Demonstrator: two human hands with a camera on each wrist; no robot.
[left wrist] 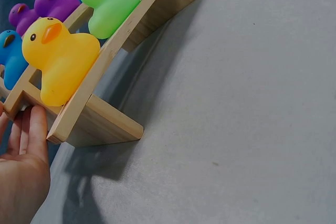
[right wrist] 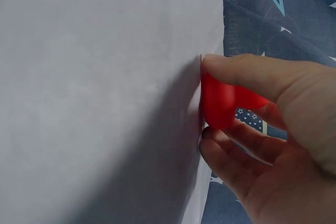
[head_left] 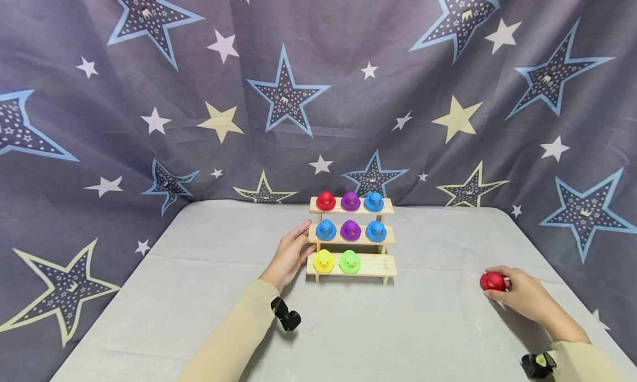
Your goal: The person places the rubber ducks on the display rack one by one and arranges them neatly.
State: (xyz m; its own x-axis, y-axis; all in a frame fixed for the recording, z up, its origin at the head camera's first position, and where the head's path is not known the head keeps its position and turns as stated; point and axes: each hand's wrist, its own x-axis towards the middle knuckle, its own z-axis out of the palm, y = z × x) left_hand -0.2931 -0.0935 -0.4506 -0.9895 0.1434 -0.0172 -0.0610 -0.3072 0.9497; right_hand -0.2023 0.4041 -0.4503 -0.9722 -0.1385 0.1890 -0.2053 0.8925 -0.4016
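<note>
A three-tier wooden stand (head_left: pixel 370 265) carries several rubber ducks. My left hand (head_left: pixel 290 255) holds its left end by the middle tier; in the left wrist view the fingers (left wrist: pixel 37 129) reach against the wood, partly hidden by it. On the bottom tier sit a yellow duck (head_left: pixel 324 261) and a green duck (head_left: pixel 350 262), with bare wood at the right. Far to the right, my right hand (head_left: pixel 527 294) grips a red duck (head_left: pixel 492 282) between thumb and fingers. In the right wrist view this red duck (right wrist: pixel 219 100) is close to the white tabletop.
The middle tier bears a purple duck (head_left: pixel 350 230) between two blue ducks. Up on the top tier are a red duck (head_left: pixel 325 200), a purple duck (head_left: pixel 350 201) and a blue duck (head_left: pixel 374 202). A star-patterned curtain (head_left: pixel 338 122) surrounds the white table (head_left: pixel 423 326).
</note>
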